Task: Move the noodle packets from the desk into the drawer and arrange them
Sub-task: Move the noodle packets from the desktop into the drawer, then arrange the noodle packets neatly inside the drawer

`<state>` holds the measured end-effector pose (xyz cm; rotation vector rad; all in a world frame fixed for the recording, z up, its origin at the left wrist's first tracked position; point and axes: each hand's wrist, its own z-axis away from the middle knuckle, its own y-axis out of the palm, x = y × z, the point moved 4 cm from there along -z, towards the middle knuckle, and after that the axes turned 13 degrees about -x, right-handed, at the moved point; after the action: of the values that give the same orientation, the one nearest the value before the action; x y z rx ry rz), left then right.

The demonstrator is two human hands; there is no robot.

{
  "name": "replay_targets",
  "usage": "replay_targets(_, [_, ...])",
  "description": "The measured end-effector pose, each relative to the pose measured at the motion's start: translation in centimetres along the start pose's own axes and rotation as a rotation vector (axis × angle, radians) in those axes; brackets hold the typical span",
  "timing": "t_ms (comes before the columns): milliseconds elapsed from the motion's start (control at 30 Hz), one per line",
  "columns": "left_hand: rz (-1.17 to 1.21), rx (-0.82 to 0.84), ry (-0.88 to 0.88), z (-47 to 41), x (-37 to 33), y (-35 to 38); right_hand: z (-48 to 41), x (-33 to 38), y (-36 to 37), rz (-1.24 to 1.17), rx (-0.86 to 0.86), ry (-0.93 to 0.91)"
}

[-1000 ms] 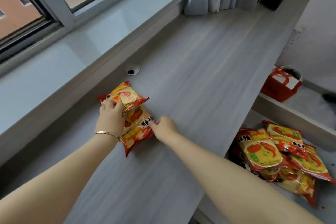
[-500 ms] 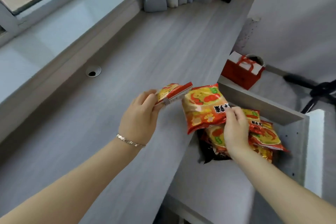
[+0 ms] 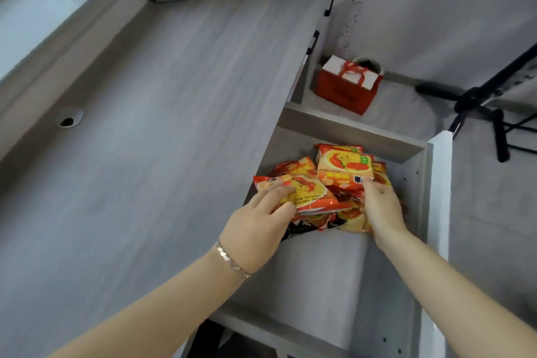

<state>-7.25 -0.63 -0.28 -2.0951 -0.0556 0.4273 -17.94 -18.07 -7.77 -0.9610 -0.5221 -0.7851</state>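
The drawer (image 3: 348, 128) stands pulled out to the right of the grey desk (image 3: 145, 154). At its far end lies a heap of several red and yellow noodle packets (image 3: 296, 167). My left hand (image 3: 258, 227) grips one packet (image 3: 308, 193) by its near left edge, over the heap. My right hand (image 3: 380, 206) holds another packet (image 3: 343, 168) by its near right corner, on top of the heap at the back. No packets are visible on the desk top.
The near half of the drawer floor (image 3: 313, 285) is bare. A red gift bag (image 3: 345, 87) sits on the floor beyond the drawer, and a black tripod (image 3: 476, 99) stands to the right. A cable hole (image 3: 69, 117) is in the desk near the window sill.
Both hands have carried their packets from the desk edge to the right and down into the drawer, onto the heap. The view has swung right with them.
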Motion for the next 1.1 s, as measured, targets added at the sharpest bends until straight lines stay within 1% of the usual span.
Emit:
replay_targets(67, [-0.011, -0.024, 0.091, 0.4, -0.9, 0.9, 2.1, 0.9, 0.6, -0.036, 0.287, 0.073])
replay_targets(100, [0.000, -0.035, 0.142, 0.6, -1.4, 1.5, 2.8, 1.0, 0.6, -0.027, 0.397, 0.107])
replay_targets(133, [0.006, -0.033, 0.185, 0.9, -1.8, 1.9, 3.2, 0.9, 0.8, -0.017, 0.470, 0.117])
replay_targets(167, [0.001, -0.031, 0.229, 1.3, -2.3, 2.5, 3.2, 0.6, 0.7, 0.005, 0.501, 0.108])
replay_targets(200, [-0.013, -0.008, 0.262, 1.6, -2.7, 3.0, 3.0, 0.5, 0.6, 0.030, 0.497, 0.087])
replay_targets(267, [0.014, 0.053, 0.268, 2.5, -2.6, 3.6, 2.5, 0.1, 0.5, 0.077, 0.470, 0.014])
replay_targets(300, [0.061, 0.072, 0.225, 2.8, -2.5, 3.7, 2.3, -0.2, 0.4, 0.087, 0.475, -0.032])
replay_targets(333, [0.115, 0.096, 0.127, 2.9, -2.1, 3.6, 2.2, -0.4, 0.4, 0.095, 0.490, -0.077])
replay_targets(367, [0.155, 0.114, -0.012, 2.9, -1.6, 3.5, 2.2, -0.7, 0.5, 0.106, 0.518, -0.116])
replay_targets(400, [0.165, 0.106, -0.185, 2.7, -1.1, 3.3, 2.1, -1.0, 0.6, 0.112, 0.548, -0.137])
replay_targets(433, [0.155, 0.063, -0.376, 2.6, -0.5, 3.0, 2.0, -1.5, 0.8, 0.115, 0.591, -0.143])
replay_targets(467, [0.150, 0.065, -0.573, 2.8, 0.4, 3.1, 2.0, -2.1, 1.0, 0.114, 0.643, -0.140])
replay_targets(500, [0.175, 0.103, -0.748, 3.4, 1.2, 3.6, 2.0, -2.7, 1.3, 0.109, 0.699, -0.136])
replay_targets(533, [0.250, 0.178, -0.895, 4.2, 1.8, 4.5, 2.0, -3.2, 1.6, 0.107, 0.748, -0.135])
replay_targets(567, [0.330, 0.266, -1.001, 4.8, 2.1, 5.3, 2.0, -3.6, 1.8, 0.109, 0.788, -0.141])
replay_targets(600, [0.369, 0.339, -1.071, 5.7, 2.4, 6.1, 2.1, -4.1, 2.2, 0.117, 0.824, -0.148])
replay_targets(700, [0.385, 0.516, -1.194, 8.0, 2.5, 7.7, 2.0, -5.7, 3.4, 0.183, 0.882, -0.169])
replay_targets(767, [0.358, 0.581, -1.268, 10.1, 2.8, 8.9, 2.0, -7.4, 4.9, 0.237, 0.894, -0.174])
replay_targets(833, [0.386, 0.590, -1.382, 11.9, 3.1, 9.8, 1.8, -9.1, 6.3, 0.282, 0.826, -0.189])
replay_targets(900, [0.404, 0.534, -1.495, 13.5, 3.6, 10.5, 2.0, -10.8, 7.8, 0.328, 0.747, -0.205])
replay_targets(967, [0.282, 0.476, -1.497, 14.3, 4.7, 10.8, 2.8, -12.4, 9.5, 0.370, 0.724, -0.227])
replay_targets(1033, [0.148, 0.456, -1.427, 14.7, 5.4, 10.8, 3.7, -13.6, 11.1, 0.461, 0.676, -0.317])
replay_targets(1100, [-0.004, 0.551, -1.338, 15.2, 5.6, 10.8, 4.6, -14.1, 12.3, 0.515, 0.606, -0.387])
